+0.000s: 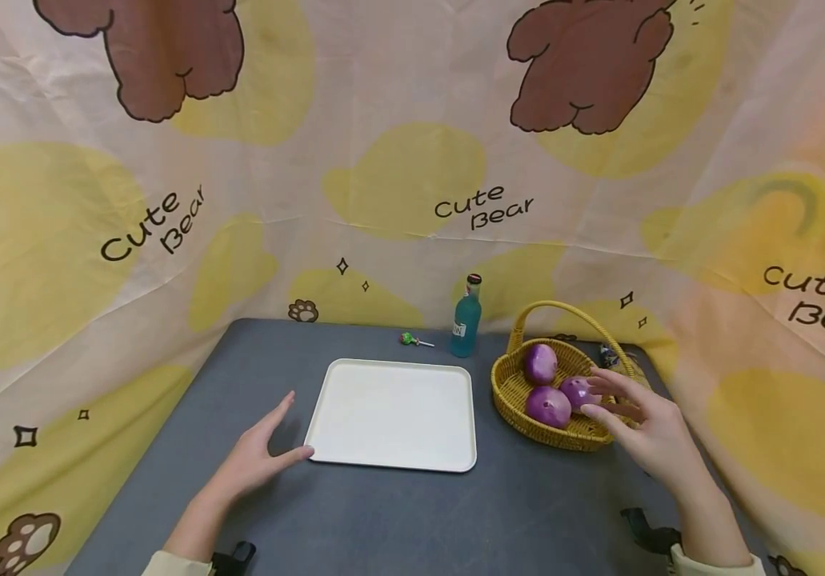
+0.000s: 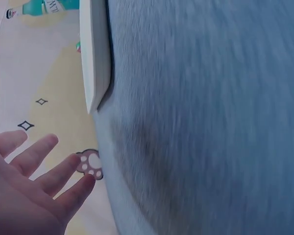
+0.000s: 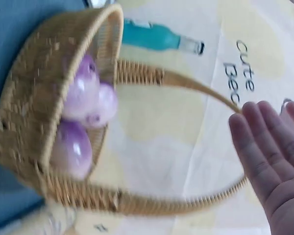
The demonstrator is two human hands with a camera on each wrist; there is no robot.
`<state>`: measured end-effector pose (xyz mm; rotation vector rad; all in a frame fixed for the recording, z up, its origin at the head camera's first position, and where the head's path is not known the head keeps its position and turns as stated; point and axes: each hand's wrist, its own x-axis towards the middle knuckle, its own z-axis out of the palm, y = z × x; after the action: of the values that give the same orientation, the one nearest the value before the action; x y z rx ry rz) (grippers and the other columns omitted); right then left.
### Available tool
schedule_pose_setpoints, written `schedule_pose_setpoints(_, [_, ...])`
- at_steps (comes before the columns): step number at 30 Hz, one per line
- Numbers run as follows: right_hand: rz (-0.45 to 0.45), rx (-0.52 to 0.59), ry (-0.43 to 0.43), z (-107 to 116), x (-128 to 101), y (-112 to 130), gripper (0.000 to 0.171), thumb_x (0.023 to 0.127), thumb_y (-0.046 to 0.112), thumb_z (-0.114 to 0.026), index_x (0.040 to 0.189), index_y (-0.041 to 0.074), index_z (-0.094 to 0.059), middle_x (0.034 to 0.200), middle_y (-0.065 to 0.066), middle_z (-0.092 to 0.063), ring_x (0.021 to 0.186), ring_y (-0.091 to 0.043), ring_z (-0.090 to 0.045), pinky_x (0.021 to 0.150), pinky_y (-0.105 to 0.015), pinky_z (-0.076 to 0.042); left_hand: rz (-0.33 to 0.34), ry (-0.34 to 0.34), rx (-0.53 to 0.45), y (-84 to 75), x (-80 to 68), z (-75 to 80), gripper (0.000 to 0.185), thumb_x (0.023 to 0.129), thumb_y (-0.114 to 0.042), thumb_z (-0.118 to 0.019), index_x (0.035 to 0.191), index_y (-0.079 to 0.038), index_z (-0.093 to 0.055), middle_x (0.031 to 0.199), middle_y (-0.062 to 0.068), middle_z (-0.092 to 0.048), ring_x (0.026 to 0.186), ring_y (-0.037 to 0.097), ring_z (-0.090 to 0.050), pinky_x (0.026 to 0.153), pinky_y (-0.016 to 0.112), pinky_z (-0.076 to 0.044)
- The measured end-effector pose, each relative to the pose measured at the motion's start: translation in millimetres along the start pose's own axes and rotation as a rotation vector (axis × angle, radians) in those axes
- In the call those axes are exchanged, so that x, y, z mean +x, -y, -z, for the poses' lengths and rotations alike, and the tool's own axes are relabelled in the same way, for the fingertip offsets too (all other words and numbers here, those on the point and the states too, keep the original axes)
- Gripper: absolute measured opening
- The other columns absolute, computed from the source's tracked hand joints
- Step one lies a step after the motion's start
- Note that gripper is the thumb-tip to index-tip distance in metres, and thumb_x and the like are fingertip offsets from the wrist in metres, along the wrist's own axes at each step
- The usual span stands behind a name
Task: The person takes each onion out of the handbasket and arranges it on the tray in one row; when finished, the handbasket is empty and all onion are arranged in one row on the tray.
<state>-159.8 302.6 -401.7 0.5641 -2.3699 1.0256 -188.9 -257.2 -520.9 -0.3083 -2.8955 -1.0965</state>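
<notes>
Nearby, bottle [image 1: 466, 324] and lollipop [image 1: 412, 340] behind tray [image 1: 394, 412]; basket [image 1: 527, 408] beside empty, open-fingered hands.

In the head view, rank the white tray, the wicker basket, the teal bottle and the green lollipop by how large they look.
Largest to smallest:
1. White tray
2. Wicker basket, handle included
3. Teal bottle
4. Green lollipop
The bottle and lollipop stand farther from the camera, so they may look smaller than they are.
</notes>
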Motion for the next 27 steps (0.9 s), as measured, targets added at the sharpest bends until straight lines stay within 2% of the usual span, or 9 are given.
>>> schedule_pose_setpoints(4, [-0.077, -0.020, 0.058, -18, 1, -6, 0.054, 0.083, 0.002, -0.081, 0.133, 0.011, -0.065, 0.114, -0.002, -0.073, 0.096, 0.004, -0.068, 0.075, -0.012, -0.055, 0.023, 0.024, -0.019, -7.4, 5.0, -12.3, 0.105, 0.082, -0.050, -0.080, 0.162, -0.014, -0.024, 0.164, 0.016, -0.030, 0.149, 0.044, -0.031, 0.113, 0.067, -0.030])
schedule_pose_setpoints(6, [-0.120, -0.036, 0.086, -26, 3, -10, 0.051, 0.085, 0.008, -0.081, 0.133, 0.010, -0.064, 0.115, -0.010, -0.074, 0.093, -0.002, -0.071, 0.075, -0.016, -0.057, 0.037, 0.038, -0.037, -11.1, 6.9, -16.3, 0.107, 0.080, -0.050, -0.082, 0.162, -0.014, -0.024, 0.165, 0.015, -0.029, 0.150, 0.043, -0.029, 0.114, 0.067, -0.029])
schedule_pose_setpoints(9, [-0.162, -0.080, 0.114, -39, 4, -17, 0.050, 0.087, 0.019, -0.081, 0.133, 0.012, -0.064, 0.117, -0.010, -0.073, 0.094, -0.017, -0.073, 0.078, -0.029, -0.060, 0.064, 0.058, -0.053, -11.7, 10.5, -20.9, 0.110, 0.078, -0.051, -0.083, 0.162, -0.014, -0.022, 0.166, 0.016, -0.026, 0.151, 0.043, -0.027, 0.115, 0.067, -0.028])
schedule_pose_setpoints(12, [-0.174, -0.100, 0.132, -51, 5, -27, 0.051, 0.087, 0.024, -0.081, 0.133, 0.011, -0.064, 0.120, -0.009, -0.070, 0.102, -0.027, -0.068, 0.083, -0.044, -0.059, 0.062, 0.078, -0.052, -7.7, 14.1, -25.3, 0.113, 0.076, -0.050, -0.085, 0.162, -0.011, -0.022, 0.165, 0.019, -0.026, 0.150, 0.044, -0.027, 0.116, 0.065, -0.029])
schedule_pose_setpoints(17, [-0.179, -0.113, 0.149, -64, 5, -45, 0.051, 0.087, 0.023, -0.081, 0.133, 0.007, -0.064, 0.129, -0.017, -0.065, 0.116, -0.035, -0.056, 0.092, -0.057, -0.053, 0.048, 0.115, -0.078, -0.6, 18.8, -32.4, 0.116, 0.072, -0.044, -0.090, 0.161, -0.007, -0.024, 0.163, 0.022, -0.030, 0.149, 0.045, -0.030, 0.115, 0.063, -0.031])
schedule_pose_setpoints(22, [-0.212, -0.135, 0.171, -69, 6, -56, 0.053, 0.087, 0.024, -0.080, 0.133, 0.003, -0.063, 0.131, -0.023, -0.064, 0.122, -0.041, -0.051, 0.100, -0.064, -0.042, 0.082, 0.126, -0.096, 3.3, 21.1, -39.3, 0.119, 0.071, -0.044, -0.091, 0.161, -0.005, -0.024, 0.162, 0.027, -0.029, 0.148, 0.047, -0.029, 0.115, 0.063, -0.031])
schedule_pose_setpoints(27, [-0.257, -0.142, 0.204, -71, 7, -64, 0.053, 0.088, 0.024, -0.079, 0.133, 0.001, -0.063, 0.123, -0.024, -0.064, 0.116, -0.041, -0.052, 0.097, -0.062, -0.044, 0.127, 0.124, -0.099, 5.5, 21.8, -42.6, 0.119, 0.071, -0.044, -0.091, 0.160, -0.003, -0.023, 0.161, 0.030, -0.027, 0.149, 0.049, -0.026, 0.116, 0.063, -0.029])
